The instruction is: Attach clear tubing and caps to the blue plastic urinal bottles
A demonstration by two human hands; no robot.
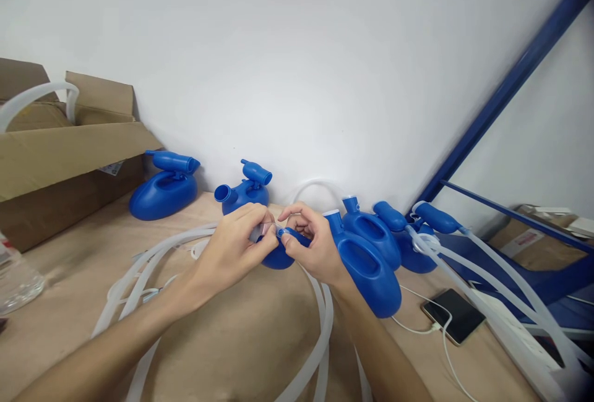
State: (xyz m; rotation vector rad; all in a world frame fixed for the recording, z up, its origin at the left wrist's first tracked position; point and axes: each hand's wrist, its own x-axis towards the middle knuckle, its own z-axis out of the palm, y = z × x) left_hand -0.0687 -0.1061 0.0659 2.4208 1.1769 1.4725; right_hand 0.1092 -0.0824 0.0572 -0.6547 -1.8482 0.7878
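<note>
At the middle of the head view, my left hand (241, 238) pinches a small clear plastic piece (265, 229). Close beside it my right hand (318, 241) has its fingers closed on a blue part (297, 236) with a small spout that points toward my left fingertips. Below and between both hands a blue bottle body (278, 258) shows, partly hidden by the fingers. Whether the clear piece touches the spout is too small to tell. Translucent tubes (320, 328) curve over the table under my hands.
Blue bottles stand at the back left (164, 195), behind my hands (245, 195) and at the right (371, 272). An open cardboard box (69, 161) is at the left, near a clear plastic bottle (18, 278). A phone (452, 315) with a cable lies right, beside a power strip (520, 328).
</note>
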